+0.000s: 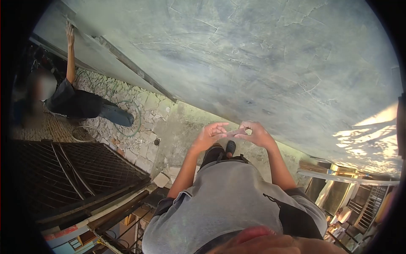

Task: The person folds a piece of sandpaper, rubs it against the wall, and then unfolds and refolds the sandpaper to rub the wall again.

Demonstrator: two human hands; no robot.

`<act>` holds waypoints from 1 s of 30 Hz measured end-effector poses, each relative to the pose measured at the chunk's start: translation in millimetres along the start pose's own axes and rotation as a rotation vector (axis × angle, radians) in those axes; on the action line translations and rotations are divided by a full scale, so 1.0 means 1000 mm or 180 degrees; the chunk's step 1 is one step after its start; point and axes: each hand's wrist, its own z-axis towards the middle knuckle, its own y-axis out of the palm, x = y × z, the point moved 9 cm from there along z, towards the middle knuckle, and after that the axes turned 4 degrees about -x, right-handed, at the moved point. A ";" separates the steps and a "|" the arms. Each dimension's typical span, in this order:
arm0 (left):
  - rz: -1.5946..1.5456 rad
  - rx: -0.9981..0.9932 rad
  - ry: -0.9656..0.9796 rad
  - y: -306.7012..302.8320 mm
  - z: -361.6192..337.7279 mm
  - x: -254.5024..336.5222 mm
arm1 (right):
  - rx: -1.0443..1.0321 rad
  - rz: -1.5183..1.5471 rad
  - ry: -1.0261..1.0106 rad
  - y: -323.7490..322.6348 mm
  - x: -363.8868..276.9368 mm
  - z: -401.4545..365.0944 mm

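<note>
A small, flat grey-brown piece (232, 133) spans the gap between my two hands, in front of my waist; I cannot make out its kind. My left hand (208, 136) has its thumb against the left end, its fingers bent above. At the other end, the thumb and forefinger of my right hand (256, 133) curl into a ring and pinch it. Both hands are close to the large grey plastered wall (253, 63), apart from its surface, which carries trowel marks and fine cracks.
At the left, another person (76, 99) reaches an arm up to the wall. Broken rubble (146, 114) and a green hose (138, 122) lie on the ground there. A dark metal grille (84, 173) stands lower left. Household items and a rack (370, 207) are lower right.
</note>
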 end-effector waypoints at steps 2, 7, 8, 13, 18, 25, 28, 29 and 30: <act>0.0108 -0.0061 -0.0013 -0.008 0.001 0.003 | 0.0136 0.0083 -0.0014 0.004 -0.005 -0.001; -0.0603 -0.0305 -0.0146 -0.016 -0.011 0.015 | 0.0504 0.0986 0.0514 0.027 -0.009 -0.002; -0.0614 -0.0356 -0.0170 -0.018 -0.015 0.011 | 0.0547 0.0987 0.0551 0.031 -0.010 0.001; -0.0817 -0.0035 -0.0211 -0.041 -0.032 -0.028 | 0.0830 0.1122 0.0421 0.056 -0.027 0.006; -0.1110 0.0648 0.0376 -0.067 -0.052 -0.025 | 0.0928 0.1237 0.0390 0.096 -0.010 0.011; -0.1048 0.0804 0.0546 -0.085 -0.070 -0.029 | 0.1067 0.1711 0.0492 0.125 -0.011 0.017; -0.1032 0.0736 0.0596 -0.086 -0.072 -0.025 | 0.1039 0.1574 0.0722 0.127 -0.015 0.012; -0.1017 0.0766 0.0610 -0.088 -0.073 -0.024 | 0.1011 0.1582 0.0700 0.128 -0.016 0.012; -0.1058 0.0757 0.0579 -0.088 -0.073 -0.025 | 0.1015 0.1676 0.0694 0.129 -0.015 0.012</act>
